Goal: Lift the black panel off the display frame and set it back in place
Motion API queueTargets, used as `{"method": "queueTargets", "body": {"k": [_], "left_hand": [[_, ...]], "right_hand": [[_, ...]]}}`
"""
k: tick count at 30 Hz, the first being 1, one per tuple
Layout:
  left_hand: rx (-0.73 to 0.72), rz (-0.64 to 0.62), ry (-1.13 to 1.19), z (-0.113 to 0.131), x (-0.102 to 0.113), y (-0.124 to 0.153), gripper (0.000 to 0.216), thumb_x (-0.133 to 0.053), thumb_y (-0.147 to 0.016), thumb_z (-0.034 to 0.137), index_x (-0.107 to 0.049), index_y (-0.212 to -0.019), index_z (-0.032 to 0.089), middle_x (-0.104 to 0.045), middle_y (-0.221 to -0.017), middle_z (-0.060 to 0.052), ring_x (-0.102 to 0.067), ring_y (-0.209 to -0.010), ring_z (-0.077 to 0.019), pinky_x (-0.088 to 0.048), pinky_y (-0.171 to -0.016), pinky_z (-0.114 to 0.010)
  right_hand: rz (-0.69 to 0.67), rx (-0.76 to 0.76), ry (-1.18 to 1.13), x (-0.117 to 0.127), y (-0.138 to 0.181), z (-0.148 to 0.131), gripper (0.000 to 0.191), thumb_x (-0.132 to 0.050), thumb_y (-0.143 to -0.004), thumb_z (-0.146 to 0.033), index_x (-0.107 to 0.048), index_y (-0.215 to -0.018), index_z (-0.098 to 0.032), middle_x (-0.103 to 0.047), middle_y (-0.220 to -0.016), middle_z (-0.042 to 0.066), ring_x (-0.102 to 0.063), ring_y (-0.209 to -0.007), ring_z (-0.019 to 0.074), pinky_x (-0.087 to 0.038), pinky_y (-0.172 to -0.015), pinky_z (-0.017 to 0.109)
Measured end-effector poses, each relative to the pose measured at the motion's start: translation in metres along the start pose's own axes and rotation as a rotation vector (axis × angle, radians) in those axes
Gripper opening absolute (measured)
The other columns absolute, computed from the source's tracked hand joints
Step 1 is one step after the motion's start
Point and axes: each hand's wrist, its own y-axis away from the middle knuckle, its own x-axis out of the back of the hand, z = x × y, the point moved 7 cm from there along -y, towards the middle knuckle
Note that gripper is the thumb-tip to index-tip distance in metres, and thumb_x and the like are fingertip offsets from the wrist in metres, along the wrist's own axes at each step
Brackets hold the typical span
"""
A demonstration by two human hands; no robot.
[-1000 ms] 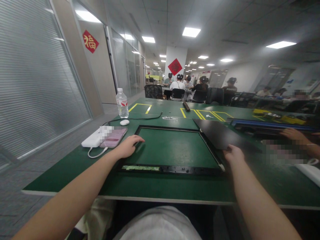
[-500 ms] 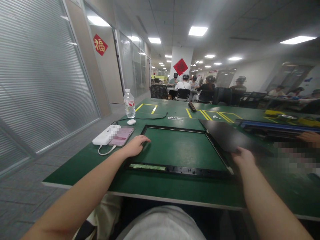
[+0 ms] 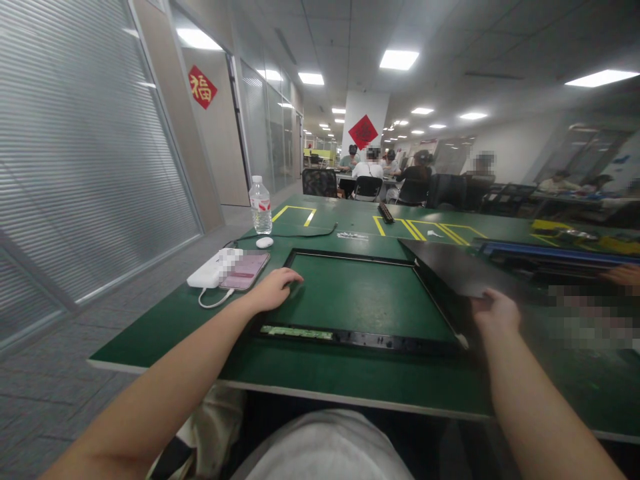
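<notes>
A black rectangular frame [image 3: 350,257] lies flat on the green table [image 3: 310,370] in front of me, with a green circuit strip [image 3: 296,331] along its near edge. My left hand [image 3: 274,289] rests on the frame's left side, fingers loosely curled over the edge. My right hand [image 3: 494,311] grips the near edge of a dark flat panel [image 3: 460,270], which is raised a little at the frame's right side. The fingers of that hand are hidden under the panel.
A phone [image 3: 243,269] on a white power bank [image 3: 209,275], a white mouse [image 3: 264,243], a cable and a water bottle [image 3: 260,205] sit at the left. Another person's hand [image 3: 623,275] works at the right. Seated people and chairs fill the background.
The view has shifted left and down. My right hand has lifted the panel's near edge slightly and moved a little right. My left hand stays on the frame.
</notes>
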Motion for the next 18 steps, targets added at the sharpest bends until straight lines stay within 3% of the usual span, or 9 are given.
{"method": "queueTargets", "body": {"k": [6,13,18], "left_hand": [[0.087,0.145,0.128,-0.010,0.011,-0.002,0.041,-0.052,-0.080,0.021,-0.069,-0.118,0.020,-0.067,-0.127,-0.009,-0.060,-0.121,-0.0266,-0.040,-0.111,-0.044],[0.315,0.286,0.788,-0.020,0.015,0.002,0.051,-0.065,-0.079,0.044,-0.063,-0.121,0.016,-0.065,-0.132,-0.016,-0.062,-0.122,-0.0296,-0.046,-0.105,-0.046],[0.429,0.275,1.119,-0.018,0.014,0.004,0.042,-0.050,-0.092,0.041,-0.059,-0.122,0.013,-0.066,-0.129,-0.019,-0.068,-0.113,-0.0248,-0.053,-0.098,-0.039]], "right_hand": [[-0.089,0.019,-0.092,-0.017,0.038,-0.020,0.020,-0.050,-0.071,0.002,-0.054,-0.076,-0.016,-0.060,-0.075,-0.001,-0.063,-0.067,0.0118,-0.061,-0.066,0.027],[-0.262,-0.063,-0.062,-0.029,0.059,-0.017,0.017,-0.054,-0.066,-0.007,-0.057,-0.079,-0.017,-0.061,-0.075,0.001,-0.064,-0.068,0.0157,-0.060,-0.066,0.032],[-0.362,-0.163,0.029,-0.030,0.059,-0.002,0.015,-0.058,-0.069,-0.018,-0.061,-0.084,-0.018,-0.066,-0.082,0.005,-0.065,-0.072,0.0211,-0.060,-0.069,0.039]]}}
